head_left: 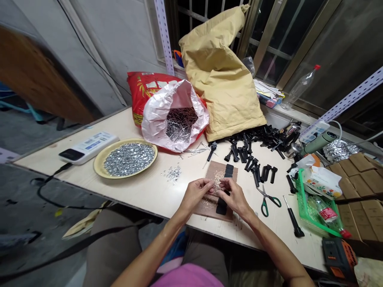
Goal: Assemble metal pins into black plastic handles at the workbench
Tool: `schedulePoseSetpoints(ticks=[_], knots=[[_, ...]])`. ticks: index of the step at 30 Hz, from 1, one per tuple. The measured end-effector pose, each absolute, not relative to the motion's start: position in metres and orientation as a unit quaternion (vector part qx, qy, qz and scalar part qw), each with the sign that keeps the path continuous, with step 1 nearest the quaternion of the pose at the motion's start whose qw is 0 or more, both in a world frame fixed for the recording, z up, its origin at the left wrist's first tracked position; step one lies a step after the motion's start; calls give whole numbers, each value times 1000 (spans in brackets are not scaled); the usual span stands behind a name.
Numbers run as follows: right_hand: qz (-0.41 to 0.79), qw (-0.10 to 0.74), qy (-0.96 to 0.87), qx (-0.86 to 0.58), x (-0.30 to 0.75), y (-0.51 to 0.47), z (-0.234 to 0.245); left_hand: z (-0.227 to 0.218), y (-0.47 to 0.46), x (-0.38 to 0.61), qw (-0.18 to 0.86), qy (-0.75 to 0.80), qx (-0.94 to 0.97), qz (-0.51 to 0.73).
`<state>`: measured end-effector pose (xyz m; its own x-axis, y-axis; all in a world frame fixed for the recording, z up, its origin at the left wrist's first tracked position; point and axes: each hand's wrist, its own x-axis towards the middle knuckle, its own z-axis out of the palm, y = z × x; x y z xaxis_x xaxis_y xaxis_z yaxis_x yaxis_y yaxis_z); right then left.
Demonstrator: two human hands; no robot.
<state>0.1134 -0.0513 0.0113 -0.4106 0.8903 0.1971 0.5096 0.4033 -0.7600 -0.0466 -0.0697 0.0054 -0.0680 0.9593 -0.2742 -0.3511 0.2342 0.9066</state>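
Going left to right, there was a yellow plate [125, 159] heaped with washers, then a white plastic bag [157, 127] full of nails. Over a brown mat [215, 169], the left hand's fingertips [209, 185] were pinched on something too tiny to tell, while the right hand's fingers [229, 187] pressed together around a black plastic handle [222, 206]. Green-handled scissors [267, 203] lay nearby.
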Motion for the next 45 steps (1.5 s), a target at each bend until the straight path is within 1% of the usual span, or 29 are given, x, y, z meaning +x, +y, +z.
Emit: schedulePoseSetpoints(ticks=[3, 8, 10, 15, 18, 22, 25, 28, 31, 36, 38, 40, 42, 43, 45], knots=[[302, 303, -785, -449, 112, -54, 4, 3, -69, -48, 614, 503, 284, 537], [202, 314, -805, -460, 111, -61, -11, -1, -69, -47, 624, 517, 258, 527], [181, 312, -806, -470, 109, -63, -13, -1, -69, -48, 625, 517, 259, 525], [218, 315, -792, -476, 105, -63, -5, 2, -68, -50, 619, 520, 277, 520], [197, 319, -794, -479, 113, -60, 2, -2, -68, -47, 617, 522, 281, 518], [117, 286, -807, -503, 137, -40, 4, -12, -68, -44, 574, 538, 304, 537], [41, 240, -823, -513, 158, -12, 0, -20, -70, -43, 530, 563, 354, 525], [-2, 201, -837, -508, 169, 11, -5, -29, -73, -41, 477, 586, 404, 515], [12, 196, -856, -479, 172, 5, -12, -35, -75, -38, 443, 599, 428, 512], [111, 183, -927, -309, 174, -33, -22, -41, -77, -36, 416, 608, 440, 514], [108, 178, -923, -324, 174, -26, -18, -41, -78, -36, 400, 612, 451, 512], [84, 190, -897, -391, 174, -10, -11, -40, -79, -35, 390, 613, 462, 508], [75, 204, -881, -420, 173, -2, -7, -40, -80, -35, 386, 613, 470, 504], [85, 207, -886, -405, 173, -4, -7, -40, -80, -34, 384, 613, 474, 503], [126, 198, -917, -324, 173, -17, -10, -40, -80, -34, 375, 614, 481, 501]])
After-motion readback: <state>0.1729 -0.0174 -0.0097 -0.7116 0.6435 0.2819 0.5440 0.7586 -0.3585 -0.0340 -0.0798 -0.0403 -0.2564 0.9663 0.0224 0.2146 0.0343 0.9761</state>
